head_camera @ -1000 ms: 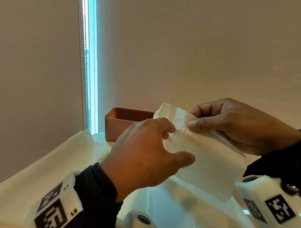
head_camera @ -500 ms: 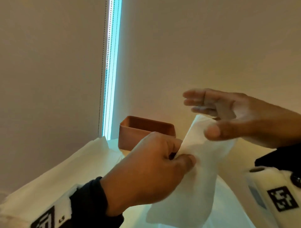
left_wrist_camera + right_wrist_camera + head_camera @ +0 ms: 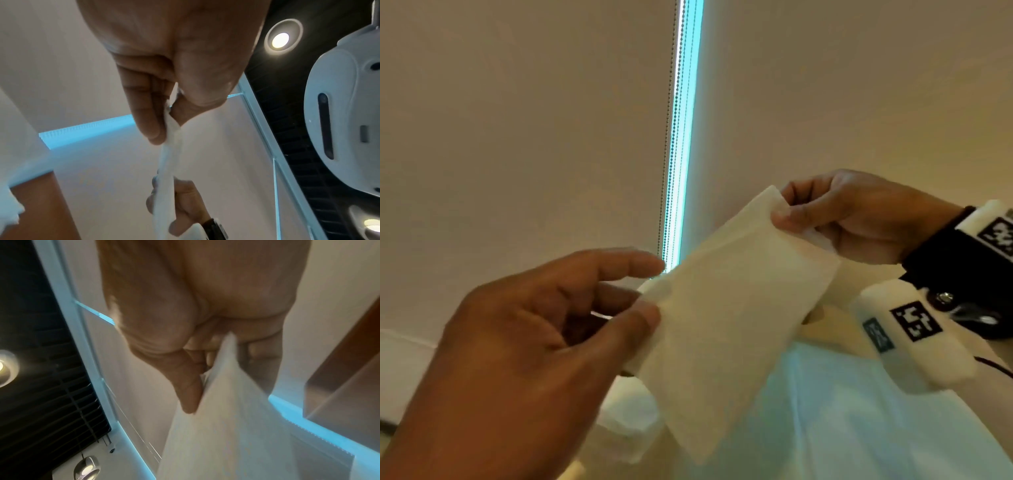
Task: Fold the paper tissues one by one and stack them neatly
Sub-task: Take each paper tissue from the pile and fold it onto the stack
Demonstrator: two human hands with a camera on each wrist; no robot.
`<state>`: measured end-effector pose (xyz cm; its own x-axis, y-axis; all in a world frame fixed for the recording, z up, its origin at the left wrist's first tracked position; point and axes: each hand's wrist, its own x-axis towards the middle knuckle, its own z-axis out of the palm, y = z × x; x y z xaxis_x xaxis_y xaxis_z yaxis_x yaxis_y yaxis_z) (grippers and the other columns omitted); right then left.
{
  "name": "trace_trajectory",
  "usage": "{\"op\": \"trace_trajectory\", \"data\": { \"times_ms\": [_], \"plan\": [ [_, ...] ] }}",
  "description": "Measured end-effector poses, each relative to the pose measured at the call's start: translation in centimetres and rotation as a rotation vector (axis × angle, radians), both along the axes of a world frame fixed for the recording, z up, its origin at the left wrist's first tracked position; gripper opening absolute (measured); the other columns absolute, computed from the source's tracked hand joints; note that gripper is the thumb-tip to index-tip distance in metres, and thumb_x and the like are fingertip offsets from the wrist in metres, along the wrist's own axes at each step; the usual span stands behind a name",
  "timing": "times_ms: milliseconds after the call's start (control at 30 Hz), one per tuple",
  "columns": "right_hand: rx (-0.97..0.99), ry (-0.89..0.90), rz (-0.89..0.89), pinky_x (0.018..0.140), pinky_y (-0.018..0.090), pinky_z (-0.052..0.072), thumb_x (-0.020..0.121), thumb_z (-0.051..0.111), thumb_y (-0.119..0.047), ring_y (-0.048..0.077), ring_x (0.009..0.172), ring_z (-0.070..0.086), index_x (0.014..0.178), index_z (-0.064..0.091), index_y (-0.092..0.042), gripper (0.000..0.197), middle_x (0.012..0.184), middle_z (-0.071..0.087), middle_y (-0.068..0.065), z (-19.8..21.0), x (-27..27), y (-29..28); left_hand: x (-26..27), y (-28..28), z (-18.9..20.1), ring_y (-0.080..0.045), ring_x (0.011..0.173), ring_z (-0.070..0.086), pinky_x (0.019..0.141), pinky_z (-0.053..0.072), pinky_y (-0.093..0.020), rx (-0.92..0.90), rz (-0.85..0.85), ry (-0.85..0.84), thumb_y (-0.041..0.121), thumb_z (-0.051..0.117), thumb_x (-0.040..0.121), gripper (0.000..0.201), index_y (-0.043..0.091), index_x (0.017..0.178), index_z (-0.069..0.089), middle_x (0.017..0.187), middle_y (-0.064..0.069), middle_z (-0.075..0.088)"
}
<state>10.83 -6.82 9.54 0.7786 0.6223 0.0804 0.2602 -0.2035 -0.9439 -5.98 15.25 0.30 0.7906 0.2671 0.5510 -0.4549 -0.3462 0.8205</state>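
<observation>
The left hand [image 3: 517,342], nearest, is pinching the lower-left edge of the tissue [image 3: 722,325] between thumb and fingers, the forefinger lying straight above. Beyond the tissue, held in mid-air, the right hand [image 3: 859,216] is clamping its upper corner. Uneven pulling is likely to tear it or skew the fold.

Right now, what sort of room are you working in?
Probably an indoor room by a window: closed roller blinds with a bead chain, recessed ceiling lights, a cloth-covered table. Both hands hold a tissue.
</observation>
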Motion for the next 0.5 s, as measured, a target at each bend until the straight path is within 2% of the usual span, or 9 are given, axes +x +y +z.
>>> {"op": "trace_trajectory", "data": {
  "times_ms": [67, 133, 167, 233, 300, 333, 400, 433, 500],
  "plan": [
    [-0.015, 0.026, -0.009, 0.059, 0.03, 0.058, 0.076, 0.065, -0.002, 0.022, 0.069, 0.069, 0.085, 0.067, -0.004, 0.009, 0.079, 0.071, 0.011, -1.0, 1.0, 2.5, -0.1, 1.9, -0.7, -0.018, 0.063, 0.074, 0.071, 0.059, -0.049, 0.024, 0.109, 0.076, 0.053, 0.065, 0.051, 0.033, 0.046, 0.082, 0.075, 0.074, 0.007, 0.076],
    [-0.12, -0.037, -0.066, 0.065, 0.033, 0.058, 0.08, 0.068, 0.002, 0.022, 0.071, 0.068, 0.085, 0.068, -0.005, 0.008, 0.08, 0.07, 0.01, -2.6, 2.1, 5.2, -0.2, 3.2, -1.3, -0.017, 0.066, 0.074, 0.072, 0.059, -0.05, 0.106, 0.172, 0.193, 0.052, 0.068, 0.054, 0.026, 0.048, 0.078, 0.075, 0.072, 0.01, 0.076],
    [-0.2, -0.101, -0.1, 0.066, 0.032, 0.057, 0.082, 0.069, 0.001, 0.02, 0.072, 0.067, 0.083, 0.07, -0.007, 0.009, 0.079, 0.07, 0.008, -3.7, 2.6, 6.5, -0.2, 3.7, -1.6, -0.015, 0.065, 0.073, 0.07, 0.059, -0.047, 0.178, 0.192, 0.255, 0.046, 0.075, 0.06, 0.017, 0.051, 0.076, 0.074, 0.07, 0.013, 0.075],
    [-0.389, -0.229, -0.134, 0.063, 0.028, 0.053, 0.082, 0.073, -0.005, 0.016, 0.072, 0.066, 0.075, 0.072, -0.016, 0.013, 0.076, 0.07, 0.001, -5.8, 3.4, 8.9, 0.1, 4.7, -2.4, -0.01, 0.062, 0.071, 0.069, 0.06, -0.037, 0.317, 0.248, 0.348, 0.024, 0.08, 0.072, 0.033, 0.055, 0.068, 0.071, 0.065, 0.02, 0.072],
    [-0.529, -0.293, -0.137, 0.061, 0.026, 0.054, 0.082, 0.075, -0.011, 0.013, 0.075, 0.065, 0.076, 0.073, -0.017, 0.008, 0.08, 0.07, 0.0, -7.6, 3.9, 10.7, 0.6, 4.9, -2.9, 0.002, 0.058, 0.067, 0.063, 0.051, -0.018, 0.398, 0.268, 0.455, 0.018, 0.078, 0.076, 0.035, 0.046, 0.057, 0.071, 0.058, 0.026, 0.068],
    [-0.575, -0.314, -0.141, 0.066, 0.028, 0.057, 0.082, 0.075, -0.014, 0.015, 0.08, 0.067, 0.082, 0.074, -0.013, 0.001, 0.086, 0.071, 0.003, -8.4, 4.1, 11.4, 0.8, 4.9, -3.2, 0.005, 0.054, 0.063, 0.058, 0.045, -0.011, 0.446, 0.274, 0.488, 0.018, 0.077, 0.078, 0.035, 0.043, 0.055, 0.068, 0.055, 0.027, 0.065],
    [-0.64, -0.356, -0.158, 0.082, 0.035, 0.06, 0.082, 0.076, -0.019, 0.02, 0.091, 0.069, 0.091, 0.075, -0.011, 0.012, 0.098, 0.073, 0.006, -9.6, 4.6, 12.3, 1.2, 4.9, -3.6, 0.004, 0.046, 0.056, 0.051, 0.037, -0.007, 0.512, 0.278, 0.527, 0.019, 0.075, 0.08, 0.028, 0.044, 0.069, 0.067, 0.057, 0.028, 0.058],
    [-0.662, -0.374, -0.163, 0.085, 0.036, 0.059, 0.083, 0.076, -0.022, 0.021, 0.093, 0.069, 0.092, 0.075, -0.012, 0.014, 0.099, 0.072, 0.006, -10.0, 4.8, 12.5, 1.4, 4.8, -3.6, 0.003, 0.045, 0.053, 0.05, 0.036, -0.008, 0.533, 0.299, 0.548, 0.02, 0.074, 0.08, 0.022, 0.042, 0.078, 0.07, 0.06, 0.028, 0.056],
    [-0.698, -0.427, -0.153, 0.081, 0.031, 0.058, 0.084, 0.076, -0.026, 0.018, 0.091, 0.066, 0.09, 0.073, -0.014, 0.013, 0.097, 0.07, 0.002, -10.7, 5.0, 12.8, 1.7, 4.9, -3.8, 0.004, 0.055, 0.054, 0.056, 0.04, -0.011, 0.571, 0.346, 0.581, 0.024, 0.074, 0.08, 0.018, 0.038, 0.09, 0.072, 0.068, 0.03, 0.053]
  ]
}}
